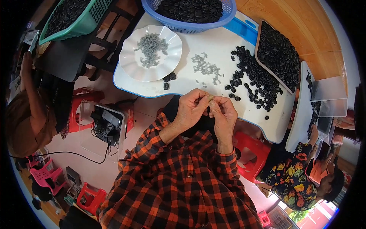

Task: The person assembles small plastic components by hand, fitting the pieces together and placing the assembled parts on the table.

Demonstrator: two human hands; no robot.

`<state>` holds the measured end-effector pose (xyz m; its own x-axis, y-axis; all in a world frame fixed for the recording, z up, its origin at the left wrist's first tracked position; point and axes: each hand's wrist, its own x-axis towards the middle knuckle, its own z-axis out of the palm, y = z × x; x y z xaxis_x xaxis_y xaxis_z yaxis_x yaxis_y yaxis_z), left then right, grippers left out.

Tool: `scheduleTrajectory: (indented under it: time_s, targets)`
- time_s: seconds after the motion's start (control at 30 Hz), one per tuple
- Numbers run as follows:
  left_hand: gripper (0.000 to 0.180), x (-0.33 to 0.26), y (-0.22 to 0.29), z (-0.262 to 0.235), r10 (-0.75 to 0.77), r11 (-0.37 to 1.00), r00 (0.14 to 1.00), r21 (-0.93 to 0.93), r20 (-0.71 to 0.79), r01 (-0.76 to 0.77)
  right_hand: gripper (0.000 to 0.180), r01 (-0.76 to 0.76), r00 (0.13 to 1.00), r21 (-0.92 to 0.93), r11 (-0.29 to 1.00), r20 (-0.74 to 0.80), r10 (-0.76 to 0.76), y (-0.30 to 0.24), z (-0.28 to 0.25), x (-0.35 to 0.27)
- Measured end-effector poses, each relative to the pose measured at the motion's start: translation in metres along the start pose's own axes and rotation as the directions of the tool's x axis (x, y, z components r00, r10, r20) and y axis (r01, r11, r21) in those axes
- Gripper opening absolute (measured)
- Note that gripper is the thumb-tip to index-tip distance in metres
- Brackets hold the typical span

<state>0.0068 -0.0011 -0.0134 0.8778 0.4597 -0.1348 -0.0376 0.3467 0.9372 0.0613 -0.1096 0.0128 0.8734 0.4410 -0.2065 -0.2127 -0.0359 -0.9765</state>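
My left hand and my right hand meet just off the near edge of the white table. Both are closed, thumbs and fingertips pinched together at one spot. What they hold, if anything, is too small and too covered to name. Beyond them lies a loose patch of small clear-grey pieces. More such pieces are heaped in a white wavy-rimmed plate to the left. Small black oval pieces spread over the table's right side, and a few black ovals sit below the plate.
A blue basket of black parts stands at the back, a tray of them at right. Far left is a green basket. A clear bin with cables stands left of me. Other people sit at right and left.
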Motion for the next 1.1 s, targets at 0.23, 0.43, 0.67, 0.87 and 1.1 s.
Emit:
scheduleTrajectory:
  time_s: [0.23,0.43,0.67,0.87,1.1]
  targets:
    - [0.021,0.003,0.005,-0.010,-0.154,0.969,0.983,-0.179,0.099,0.170,0.012,0.010,0.997,-0.027,1.000,0.081,-0.008,-0.001,-0.005,0.003]
    - [0.019,0.001,0.005,-0.011,-0.148,0.965,0.987,-0.209,0.063,0.158,0.014,-0.018,0.998,-0.086,0.996,0.057,0.023,-0.006,0.001,0.002]
    - [0.017,-0.001,-0.003,-0.011,0.139,0.970,0.990,0.206,-0.034,-0.129,0.011,0.075,0.997,-0.294,0.953,0.032,-0.069,0.005,0.008,0.003]
    - [0.011,0.004,-0.002,-0.022,0.379,0.782,0.925,0.521,0.040,-0.342,0.009,0.334,0.934,-0.701,0.630,0.156,-0.322,0.000,0.014,0.006]
    - [0.010,0.007,0.001,-0.029,0.434,0.727,0.884,0.511,0.176,-0.459,0.011,0.060,0.991,-0.477,0.877,0.133,0.005,-0.003,0.004,0.007]
